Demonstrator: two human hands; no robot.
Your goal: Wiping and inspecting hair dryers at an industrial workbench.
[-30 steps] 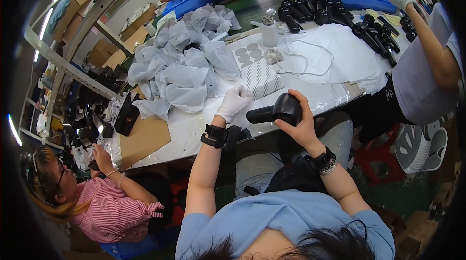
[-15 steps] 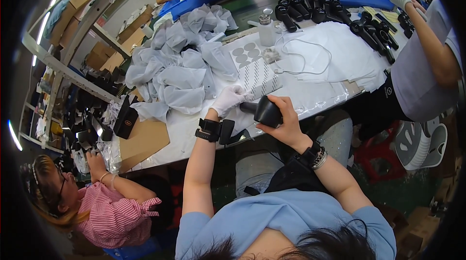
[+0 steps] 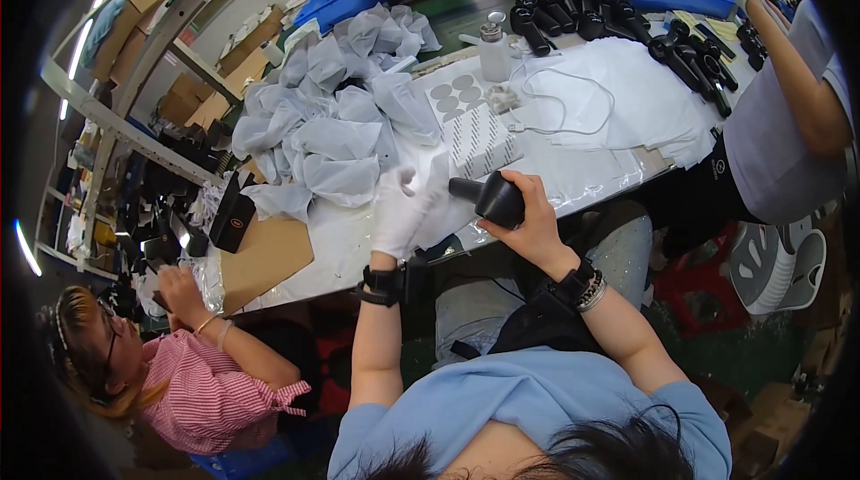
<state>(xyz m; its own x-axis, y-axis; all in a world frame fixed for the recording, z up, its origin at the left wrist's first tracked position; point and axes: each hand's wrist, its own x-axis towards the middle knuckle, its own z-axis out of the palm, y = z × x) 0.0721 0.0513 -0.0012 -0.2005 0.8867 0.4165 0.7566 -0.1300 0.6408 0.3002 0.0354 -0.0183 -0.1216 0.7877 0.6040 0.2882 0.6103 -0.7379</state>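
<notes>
My right hand (image 3: pixel 530 222) is bare and closed around the wide, rounded head of a black handheld device (image 3: pixel 500 201). The device's short, narrower stem points left, toward my other hand. My left hand (image 3: pixel 400 211) wears a white glove and hovers over the near edge of the table with its fingers apart. It is clear of the device, and pale material beside its fingers is hard to make out. Just beyond the hands lies a white printed pad (image 3: pixel 481 141), with a sheet of grey round stickers (image 3: pixel 455 97) behind it.
Wrapped pieces in thin white bags (image 3: pixel 336 144) heap up on the left. Black handheld devices (image 3: pixel 582 14) lie at the back right, near a clear pump bottle (image 3: pixel 494 50), a white cable (image 3: pixel 609 108) and white sheets (image 3: pixel 636 90). Co-workers sit left and stand right.
My left hand has drawn back from the device's stem toward me, its fingers spreading. My right hand has shifted slightly right with the device, turning it a little.
</notes>
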